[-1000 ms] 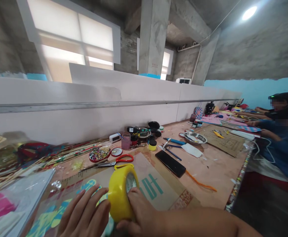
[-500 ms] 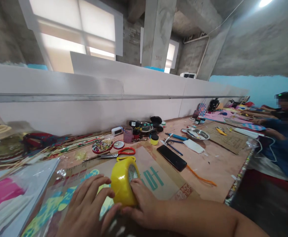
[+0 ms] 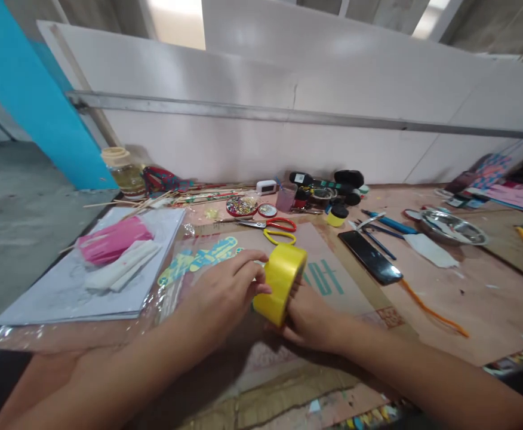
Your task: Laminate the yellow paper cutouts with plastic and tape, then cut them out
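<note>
A yellow tape roll (image 3: 282, 280) stands on edge over a cardboard sheet (image 3: 333, 280) at the table's front. My left hand (image 3: 223, 292) curls against the roll's left face, fingertips on its rim. My right hand (image 3: 308, 313) grips the roll from the right and below, fingers partly hidden behind it. A clear plastic sleeve with cyan and yellow cut-out letters (image 3: 199, 260) lies just left of my hands.
Red-handled scissors (image 3: 274, 224), a black phone (image 3: 369, 264), a bead dish (image 3: 241, 206), small pots, blue pens and a steel dish (image 3: 452, 226) lie behind. Pink and white rolls (image 3: 113, 239) rest on plastic sheets at left. A white partition (image 3: 261, 137) backs the table.
The view has swung down and left, losing the co-workers at right. My left hand has closed in on the roll's rim; the roll has tipped and sits between both hands.
</note>
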A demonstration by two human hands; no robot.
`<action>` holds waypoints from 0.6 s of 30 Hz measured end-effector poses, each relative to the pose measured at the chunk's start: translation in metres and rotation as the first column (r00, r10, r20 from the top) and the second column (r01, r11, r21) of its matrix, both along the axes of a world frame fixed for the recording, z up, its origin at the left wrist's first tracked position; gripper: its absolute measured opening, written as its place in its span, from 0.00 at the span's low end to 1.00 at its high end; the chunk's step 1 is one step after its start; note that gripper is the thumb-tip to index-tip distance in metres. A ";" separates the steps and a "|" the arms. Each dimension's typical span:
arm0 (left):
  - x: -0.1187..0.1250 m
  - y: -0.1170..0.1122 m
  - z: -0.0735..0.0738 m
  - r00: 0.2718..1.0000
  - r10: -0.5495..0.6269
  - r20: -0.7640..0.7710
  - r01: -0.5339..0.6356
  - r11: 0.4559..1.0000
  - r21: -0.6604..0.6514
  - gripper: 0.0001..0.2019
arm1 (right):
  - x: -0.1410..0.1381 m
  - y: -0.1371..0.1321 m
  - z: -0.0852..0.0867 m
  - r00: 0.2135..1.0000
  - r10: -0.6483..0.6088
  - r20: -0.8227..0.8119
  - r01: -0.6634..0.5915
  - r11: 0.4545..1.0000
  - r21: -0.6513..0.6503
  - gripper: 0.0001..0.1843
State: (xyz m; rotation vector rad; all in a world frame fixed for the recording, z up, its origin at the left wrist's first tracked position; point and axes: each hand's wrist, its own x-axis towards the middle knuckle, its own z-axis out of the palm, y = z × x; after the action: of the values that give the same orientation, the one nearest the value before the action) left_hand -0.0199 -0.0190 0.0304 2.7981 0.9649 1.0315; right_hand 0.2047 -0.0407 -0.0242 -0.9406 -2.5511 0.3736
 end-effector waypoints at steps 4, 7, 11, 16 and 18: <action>-0.001 0.001 0.005 1.000 0.013 0.024 -0.014 1.000 0.023 0.06 | -0.007 -0.004 0.000 0.994 -0.003 -0.112 -0.001 1.000 -0.031 0.14; -0.002 0.003 0.007 1.000 0.016 0.019 -0.017 0.998 0.053 0.05 | -0.012 -0.007 0.001 0.985 -0.020 -0.169 0.002 0.995 -0.103 0.13; -0.005 0.005 0.004 0.999 0.036 0.020 -0.037 0.999 0.040 0.05 | -0.007 -0.009 0.007 0.989 -0.037 -0.145 0.016 0.989 -0.144 0.16; -0.014 -0.013 0.014 0.995 0.047 -0.092 -0.053 0.996 -0.072 0.06 | 0.014 -0.009 0.018 0.964 0.194 -0.183 -0.213 0.973 -0.088 0.26; -0.017 -0.030 0.026 0.981 0.017 -0.192 -0.034 0.996 -0.088 0.09 | 0.020 -0.007 0.018 0.962 0.170 -0.213 -0.183 0.982 -0.043 0.22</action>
State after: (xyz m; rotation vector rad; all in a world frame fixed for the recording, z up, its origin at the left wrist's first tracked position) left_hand -0.0373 -0.0492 0.0563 2.8561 1.0383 0.7107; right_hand 0.2251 -0.0474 -0.0058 -0.6577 -2.4473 0.5752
